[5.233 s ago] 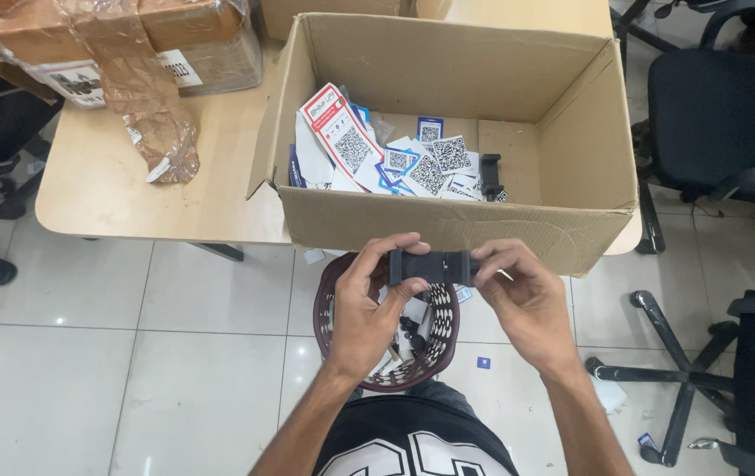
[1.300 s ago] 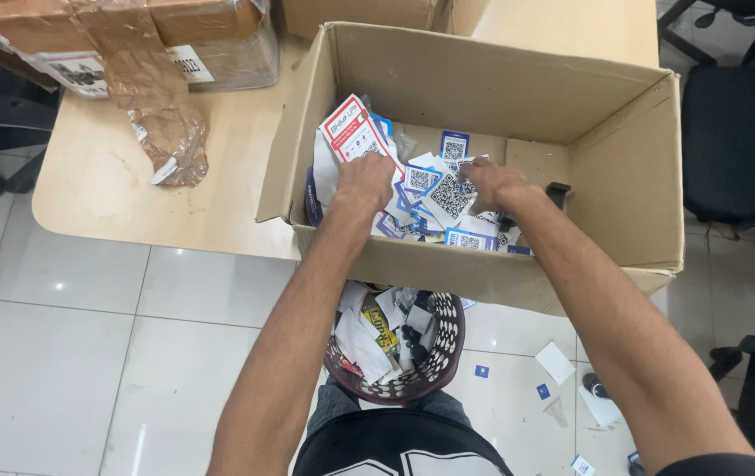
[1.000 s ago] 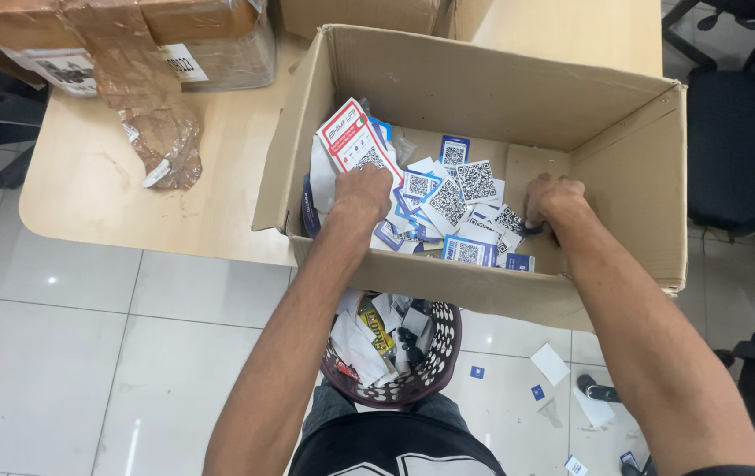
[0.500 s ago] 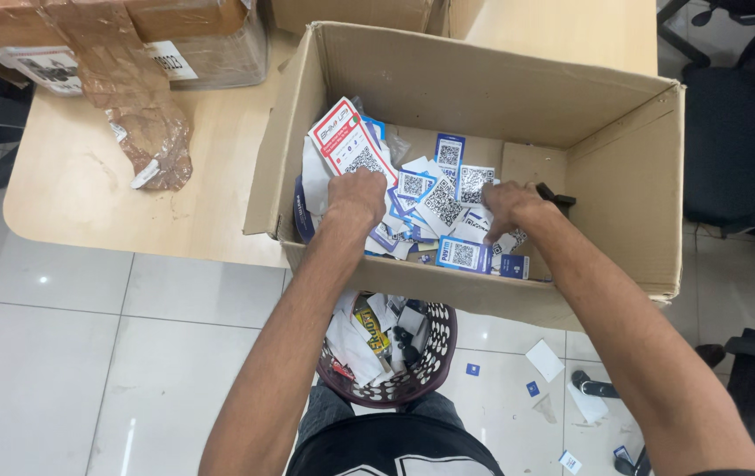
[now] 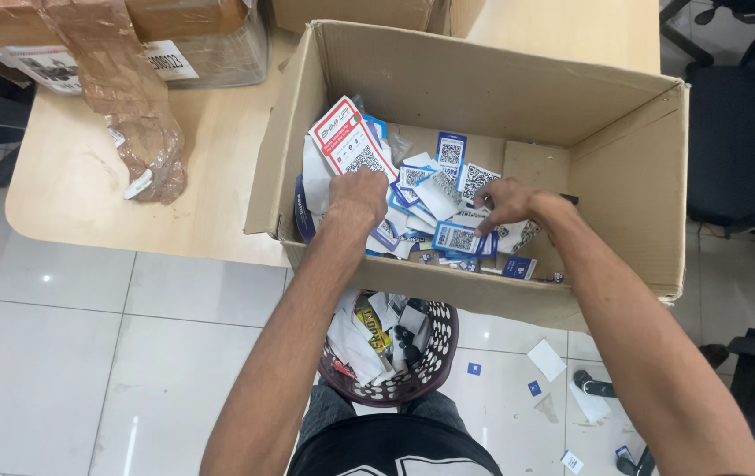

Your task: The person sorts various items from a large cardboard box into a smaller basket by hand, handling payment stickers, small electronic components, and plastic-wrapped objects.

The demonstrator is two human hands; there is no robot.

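Note:
An open cardboard box (image 5: 483, 88) on a wooden table (image 5: 87, 194) holds a loose pile of small white and blue printed code cards (image 5: 452, 152) and a larger red-and-white card (image 5: 347, 141). Inside the box, my left hand (image 5: 358, 196) is curled with its fingers tucked into the left side of the pile. To the right, my right hand (image 5: 503, 203) is among the cards, its fingers closed on a few of them. A small black object (image 5: 569, 199) shows just behind my right wrist.
A dark perforated basket (image 5: 445, 348) with paper scraps and black parts stands on the tiled floor under the box's near edge. Taped parcels (image 5: 201, 40) and crumpled brown tape (image 5: 144, 132) lie on the table's left. Black office chairs (image 5: 739, 132) stand to the right. Paper bits (image 5: 547, 360) litter the floor.
Earlier both hands held a black clamp above the basket; they are now inside the box. In the last second my right hand moved from the box's right side back into the cards, shifting them.

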